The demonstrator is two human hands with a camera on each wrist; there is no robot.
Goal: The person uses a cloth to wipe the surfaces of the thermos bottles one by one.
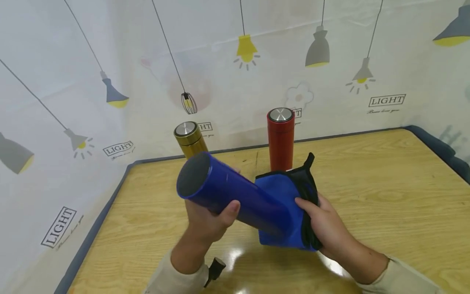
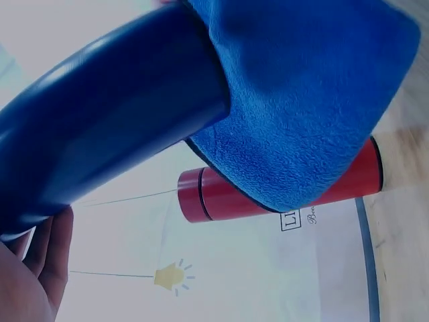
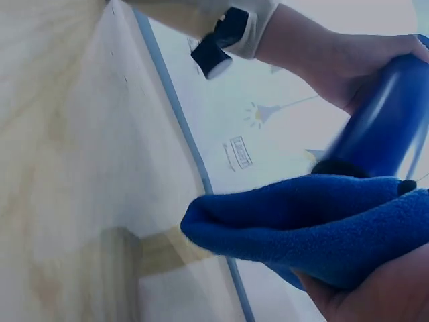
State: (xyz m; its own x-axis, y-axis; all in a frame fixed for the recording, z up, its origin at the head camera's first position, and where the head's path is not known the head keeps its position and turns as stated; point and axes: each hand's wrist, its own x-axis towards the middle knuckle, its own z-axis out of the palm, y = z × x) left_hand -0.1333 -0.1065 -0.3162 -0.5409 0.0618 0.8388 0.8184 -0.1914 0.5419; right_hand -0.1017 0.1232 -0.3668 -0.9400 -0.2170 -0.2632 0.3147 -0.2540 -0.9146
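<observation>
My left hand (image 1: 209, 220) grips a blue thermos bottle (image 1: 235, 192) near its dark base, thumb along the side. The bottle is tilted, base up to the left, its other end against a blue towel (image 1: 279, 188) with black edging. My right hand (image 1: 330, 224) holds that folded towel, thumb on the near face and fingers behind it. In the right wrist view the towel (image 3: 301, 221) is folded double below the bottle (image 3: 382, 127). The left wrist view shows the towel's fleecy face (image 2: 301, 100) beside the bottle's end; the towel hides the rest of that end.
A red thermos bottle (image 1: 281, 143) with a steel-topped lid stands upright behind the towel. Further left is a gold thermos bottle (image 1: 191, 141), partly hidden by the blue one. The wooden table (image 1: 385, 175) meets a lamp-printed cloth backdrop (image 1: 220, 81). A dark wrist device (image 1: 216, 269) sits by the left sleeve.
</observation>
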